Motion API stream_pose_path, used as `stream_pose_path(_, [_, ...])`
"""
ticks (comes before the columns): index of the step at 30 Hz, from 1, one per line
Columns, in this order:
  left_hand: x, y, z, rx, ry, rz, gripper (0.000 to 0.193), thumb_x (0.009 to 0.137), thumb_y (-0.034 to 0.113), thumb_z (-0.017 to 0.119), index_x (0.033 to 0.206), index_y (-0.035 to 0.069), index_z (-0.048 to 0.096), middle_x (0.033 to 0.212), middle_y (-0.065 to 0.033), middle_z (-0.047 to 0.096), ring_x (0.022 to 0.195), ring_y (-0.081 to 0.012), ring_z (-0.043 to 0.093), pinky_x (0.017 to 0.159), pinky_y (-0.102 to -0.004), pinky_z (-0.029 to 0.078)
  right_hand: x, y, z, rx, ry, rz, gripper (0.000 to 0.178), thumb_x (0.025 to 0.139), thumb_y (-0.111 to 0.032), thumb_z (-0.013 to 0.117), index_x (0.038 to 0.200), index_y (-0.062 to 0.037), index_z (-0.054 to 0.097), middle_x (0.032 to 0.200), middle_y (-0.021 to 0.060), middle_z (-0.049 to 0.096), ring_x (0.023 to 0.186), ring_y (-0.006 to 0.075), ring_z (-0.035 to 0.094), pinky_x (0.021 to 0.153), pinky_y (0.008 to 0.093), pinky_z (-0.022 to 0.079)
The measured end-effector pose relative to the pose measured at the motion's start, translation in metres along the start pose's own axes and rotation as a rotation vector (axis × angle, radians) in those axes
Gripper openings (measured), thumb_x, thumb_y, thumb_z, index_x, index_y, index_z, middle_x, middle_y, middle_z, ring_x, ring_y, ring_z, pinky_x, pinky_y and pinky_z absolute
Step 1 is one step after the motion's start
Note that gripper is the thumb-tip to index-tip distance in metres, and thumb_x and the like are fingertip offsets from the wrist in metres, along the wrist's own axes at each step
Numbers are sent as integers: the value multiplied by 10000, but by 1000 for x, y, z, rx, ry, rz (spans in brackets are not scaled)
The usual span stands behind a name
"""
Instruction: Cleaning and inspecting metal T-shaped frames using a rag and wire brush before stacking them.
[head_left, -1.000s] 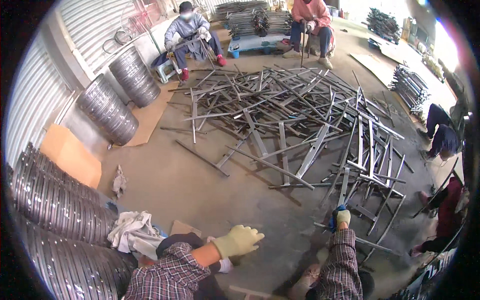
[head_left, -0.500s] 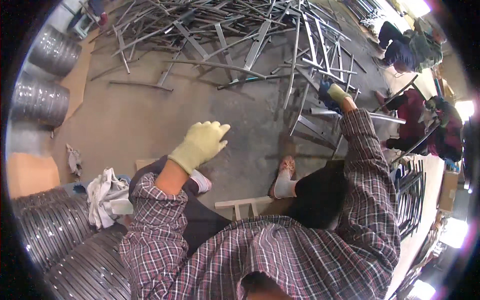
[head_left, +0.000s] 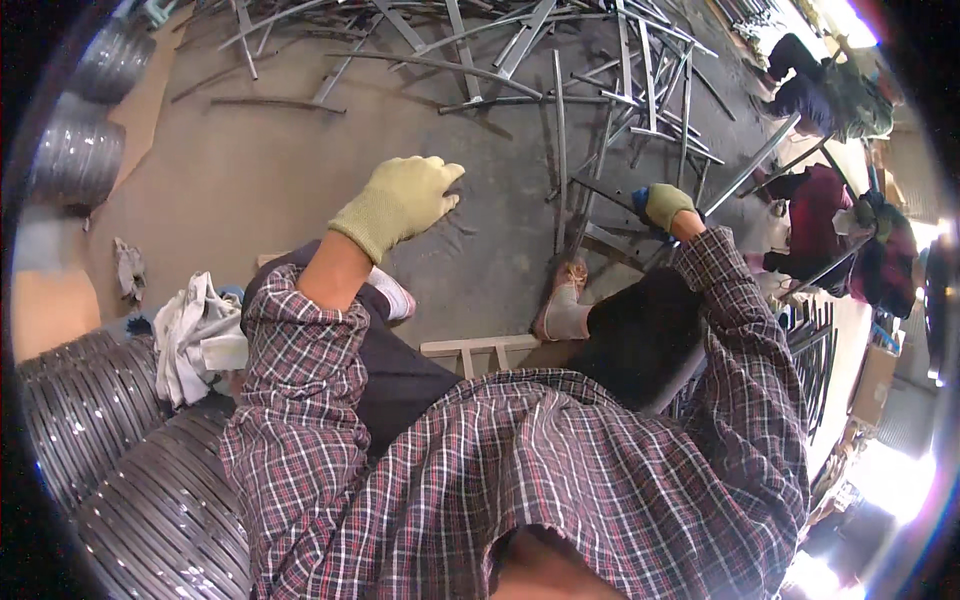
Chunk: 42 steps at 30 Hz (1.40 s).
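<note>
My right hand (head_left: 668, 208), in a pale yellow glove with a blue palm, is closed on a metal frame (head_left: 603, 188). The frame seems to be two grey tubes joined by a flat crossbar; my fist partly hides that bar. One tube (head_left: 558, 130) stands out to the left of the hand, the other (head_left: 752, 166) to its upper right. My left hand (head_left: 402, 203), in a pale yellow glove, hangs over the floor with nothing in it, fingers loosely bent and apart.
A tangled pile of similar metal frames (head_left: 470, 60) covers the far floor. Coiled dark strips (head_left: 150, 490) and a grey cloth (head_left: 195, 335) lie at the left. A wooden frame (head_left: 480, 347) is between my feet. Other people (head_left: 825, 215) sit at the right.
My right hand has drawn back toward me with the metal frame, away from the pile, and the frame's right tube has swung upward. The view has tilted; my left hand stays empty.
</note>
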<state>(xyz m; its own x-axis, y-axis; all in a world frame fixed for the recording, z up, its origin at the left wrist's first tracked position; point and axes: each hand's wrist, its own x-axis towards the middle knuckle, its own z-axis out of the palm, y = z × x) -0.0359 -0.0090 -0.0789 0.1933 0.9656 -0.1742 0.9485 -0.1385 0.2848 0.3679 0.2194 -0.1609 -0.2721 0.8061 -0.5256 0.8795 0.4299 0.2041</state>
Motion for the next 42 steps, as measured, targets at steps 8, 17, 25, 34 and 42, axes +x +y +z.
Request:
stream_pose_path(8, [-7,-2,-1,12,-49,-34,337,917,308,598,1189,109,597,1092,-115,659,1025,-313,645,864,-432,527,21,28,42,20,-4,128,325,895,-311,561,1054,-72,714,1063,206,690,1003,375,668,808,460,539])
stream_pose_path(17, [-6,7,-2,-2,-138,-37,408,880,235,634,1259,99,572,1076,-127,641,995,-327,622,861,-431,506,79,-9,157,-211,488,15,145,782,-224,694,839,-91,707,810,108,654,747,288,679,632,404,537])
stream_pose_path(25, [27,37,-8,-44,-129,20,432,849,178,656,1263,97,565,1067,-125,626,980,-318,607,853,-429,498,66,23,290,92,146,401,385,805,-176,630,1169,-49,639,1200,209,614,1110,372,605,894,447,520])
stream_pose_path(34, [18,32,-7,52,-262,-18,460,819,214,680,1249,98,565,1045,-123,646,975,-311,629,839,-426,514,41,-20,238,181,309,68,341,791,-146,641,1113,-32,640,982,188,646,947,347,646,804,422,536])
stream_pose_path(42, [15,30,-25,-15,-109,50,266,831,308,635,1000,103,629,937,-107,678,902,-300,669,761,-461,523,77,29,296,58,492,214,261,795,-214,649,990,-42,672,897,139,694,816,288,704,664,408,566])
